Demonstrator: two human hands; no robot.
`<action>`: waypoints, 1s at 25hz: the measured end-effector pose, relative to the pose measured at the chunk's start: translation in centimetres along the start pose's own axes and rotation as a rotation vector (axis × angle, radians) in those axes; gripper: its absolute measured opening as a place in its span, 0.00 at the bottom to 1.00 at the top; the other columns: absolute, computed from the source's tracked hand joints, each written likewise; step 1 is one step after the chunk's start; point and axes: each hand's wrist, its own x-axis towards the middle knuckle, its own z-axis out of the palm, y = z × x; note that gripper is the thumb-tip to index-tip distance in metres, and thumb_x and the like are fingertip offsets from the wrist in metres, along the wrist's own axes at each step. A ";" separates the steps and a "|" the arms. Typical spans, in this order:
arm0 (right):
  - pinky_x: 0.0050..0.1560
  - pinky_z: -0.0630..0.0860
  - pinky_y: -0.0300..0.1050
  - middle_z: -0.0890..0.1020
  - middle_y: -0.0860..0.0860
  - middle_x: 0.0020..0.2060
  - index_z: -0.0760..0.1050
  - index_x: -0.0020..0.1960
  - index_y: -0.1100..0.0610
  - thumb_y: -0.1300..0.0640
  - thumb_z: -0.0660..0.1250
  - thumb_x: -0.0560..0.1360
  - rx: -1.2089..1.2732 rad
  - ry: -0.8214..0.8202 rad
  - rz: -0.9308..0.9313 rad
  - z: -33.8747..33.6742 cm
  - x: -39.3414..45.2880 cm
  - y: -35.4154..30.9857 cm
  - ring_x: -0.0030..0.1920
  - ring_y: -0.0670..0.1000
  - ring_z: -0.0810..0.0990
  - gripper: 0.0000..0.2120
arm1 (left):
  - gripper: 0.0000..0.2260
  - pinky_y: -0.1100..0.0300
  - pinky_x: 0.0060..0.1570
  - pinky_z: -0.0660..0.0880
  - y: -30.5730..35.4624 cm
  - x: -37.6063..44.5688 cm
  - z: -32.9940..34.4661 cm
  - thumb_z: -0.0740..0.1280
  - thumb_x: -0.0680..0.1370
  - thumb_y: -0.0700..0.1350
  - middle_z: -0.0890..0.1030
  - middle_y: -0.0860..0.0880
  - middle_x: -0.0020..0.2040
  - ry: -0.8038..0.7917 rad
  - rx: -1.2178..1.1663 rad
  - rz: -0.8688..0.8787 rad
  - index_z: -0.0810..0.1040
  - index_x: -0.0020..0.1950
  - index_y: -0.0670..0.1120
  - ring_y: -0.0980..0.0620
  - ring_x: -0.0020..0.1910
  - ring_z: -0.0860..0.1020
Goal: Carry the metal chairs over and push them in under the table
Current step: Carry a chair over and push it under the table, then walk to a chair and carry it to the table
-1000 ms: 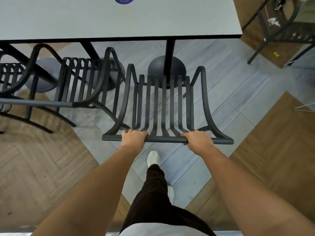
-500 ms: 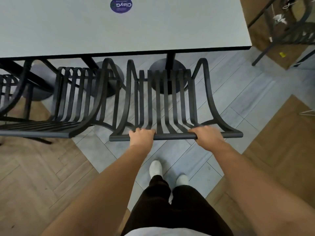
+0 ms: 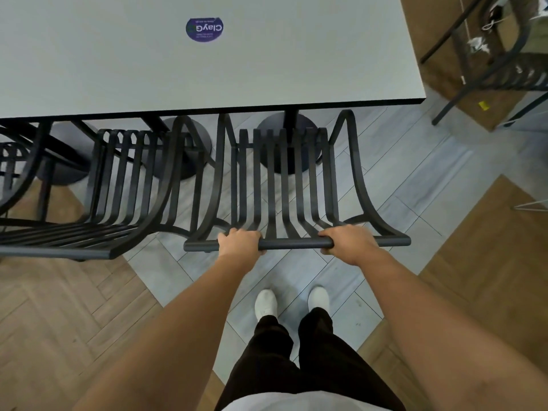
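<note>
both hands, the left hand and the right hand, are clenched round the top rail of the metal chair, whose seat front reaches just under the near edge of the worktop, close to its near right corner. a second chair stands just beside it to the left, about as far in, with part of a third at the left edge. judging by this, the held chair is nearly home, needing a last push, while another chair stands well apart past the right edge.

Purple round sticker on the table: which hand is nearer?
Left. The left hand grips the black metal chair's top rail almost below the sticker; the right hand grips farther right.
</note>
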 end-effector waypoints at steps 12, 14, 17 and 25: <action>0.45 0.75 0.46 0.83 0.50 0.45 0.81 0.59 0.51 0.39 0.59 0.83 0.553 0.253 0.223 -4.7 -5.5 7.6 0.45 0.50 0.80 0.19 | 0.21 0.49 0.61 0.78 6.9 0.1 -6.2 0.59 0.85 0.59 0.82 0.47 0.62 0.000 -0.264 0.179 0.76 0.71 0.48 0.47 0.58 0.80; 0.45 0.74 0.46 0.84 0.49 0.47 0.81 0.59 0.51 0.40 0.60 0.83 0.507 0.275 0.247 -5.3 -5.8 11.2 0.45 0.50 0.80 0.18 | 0.19 0.48 0.63 0.77 11.2 0.8 -7.7 0.59 0.85 0.56 0.82 0.47 0.62 0.019 -0.234 0.232 0.77 0.71 0.47 0.47 0.59 0.80; 0.50 0.75 0.47 0.84 0.51 0.54 0.80 0.62 0.51 0.39 0.60 0.82 0.458 0.256 0.252 -5.8 -6.0 18.1 0.52 0.53 0.80 0.19 | 0.18 0.48 0.64 0.76 19.2 1.7 -9.6 0.59 0.86 0.53 0.82 0.46 0.62 0.055 -0.247 0.290 0.77 0.71 0.47 0.46 0.60 0.80; 0.56 0.76 0.49 0.82 0.52 0.58 0.79 0.63 0.52 0.39 0.60 0.83 0.369 0.143 0.254 -9.8 -6.4 38.4 0.57 0.54 0.79 0.21 | 0.19 0.49 0.62 0.77 37.9 5.2 -12.3 0.60 0.85 0.55 0.82 0.44 0.62 0.090 -0.371 0.219 0.76 0.71 0.47 0.46 0.57 0.81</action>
